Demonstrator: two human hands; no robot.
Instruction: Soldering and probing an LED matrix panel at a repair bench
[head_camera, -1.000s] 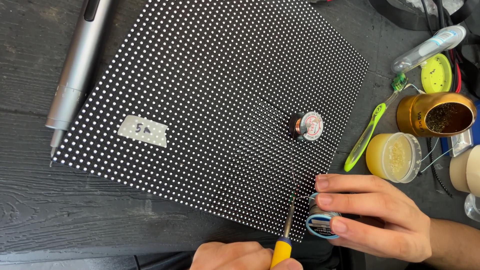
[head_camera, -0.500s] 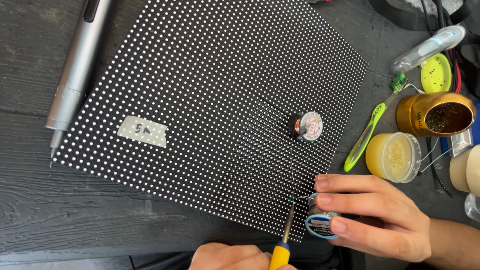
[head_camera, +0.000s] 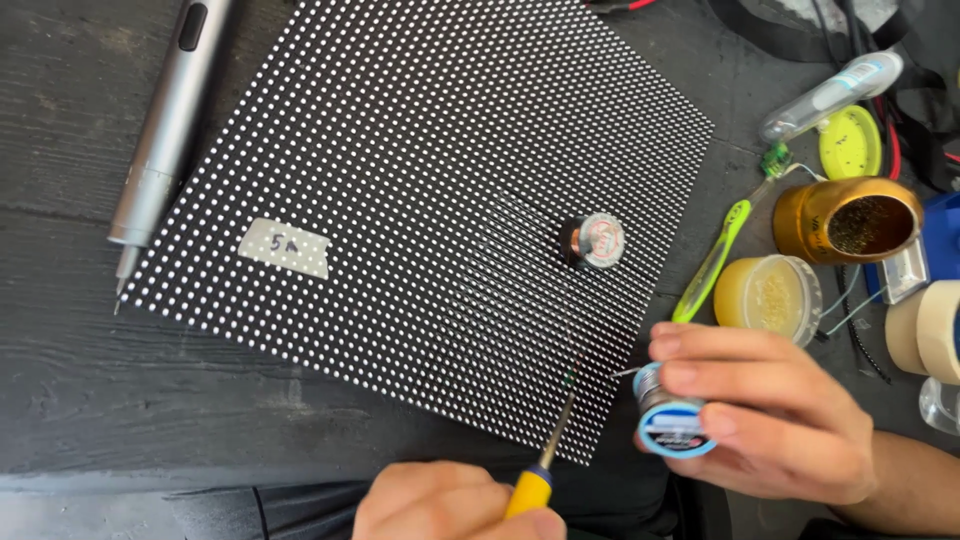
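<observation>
A long silver pen-shaped metal tool (head_camera: 165, 135) lay near the far left corner of the dark wooden desk (head_camera: 70, 400). Beside it lay a big black square panel covered in tiny white dots (head_camera: 420, 190), with a small grey strip of tape (head_camera: 285, 248) stuck near its left corner and a little round spool of copper wire (head_camera: 592, 241) sitting near its right side.

At the near edge of the desk, the left hand (head_camera: 455, 505) had its fingers curled tight around the yellow and blue handle of a thin soldering iron (head_camera: 545, 465). Its metal tip rested on the near part of the panel.

Just right of it, the right hand (head_camera: 770, 420) pinched a small round spool of solder with a blue and white label (head_camera: 672, 420), fingers close together. A thin end of wire poked out toward the iron's tip.

Behind that hand lay a bright green plastic toothbrush (head_camera: 712, 262). A small clear tub (head_camera: 768, 295) held yellow paste. A gold metal tin (head_camera: 848, 220) held a dark wiry scrubber. A yellow-green round lid (head_camera: 850, 143) lay farther back.
</observation>
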